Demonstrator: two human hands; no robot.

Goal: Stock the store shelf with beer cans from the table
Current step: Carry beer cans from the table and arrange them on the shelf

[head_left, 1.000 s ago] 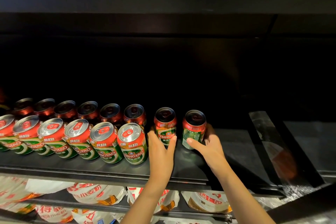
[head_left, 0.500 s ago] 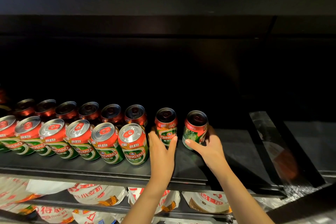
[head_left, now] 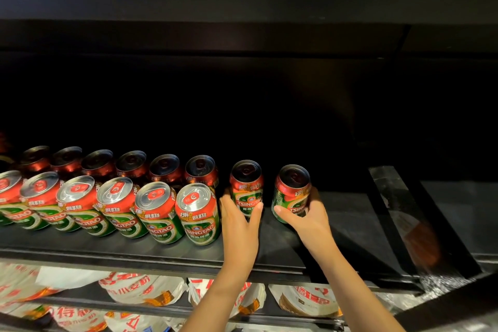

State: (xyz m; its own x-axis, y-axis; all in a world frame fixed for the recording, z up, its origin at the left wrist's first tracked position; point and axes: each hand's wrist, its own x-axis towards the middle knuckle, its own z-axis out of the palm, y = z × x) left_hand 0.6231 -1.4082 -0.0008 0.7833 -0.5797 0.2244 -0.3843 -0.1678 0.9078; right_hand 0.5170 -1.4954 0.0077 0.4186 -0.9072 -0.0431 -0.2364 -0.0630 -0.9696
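- Head view: two Tsingtao beer cans in two hands, both on the black shelf [head_left: 269, 256], back toward the dark rear.
- Left hand [head_left: 238, 221] wrapped around the left can [head_left: 246, 187], thumb on one side, fingers on the other. Standing straight up, bottom on the shelf, at the right end of the back row [head_left: 116, 167].
- Likely held that way to slide it in line with the back row.
- Right hand [head_left: 307, 217] curled around the right can [head_left: 292, 193], thumb across the front, fingers behind. Tipped a little to the left, well apart from the left can. Cannot tell if the bottom sits flat.
- Probably gripped low to set it down as the next spot in the same row.
- Front row [head_left: 113, 205] of the same cans near the front edge of the shelf, ending just beside the left hand. Close enough to bump with the wrist.
- Right half of the shelf bare and dark, with a shiny slanted divider [head_left: 398, 221] near the right edge.
- Below the shelf, white bags [head_left: 145, 290] with red writing on a lower shelf.
- Table with spare cans not in sight.
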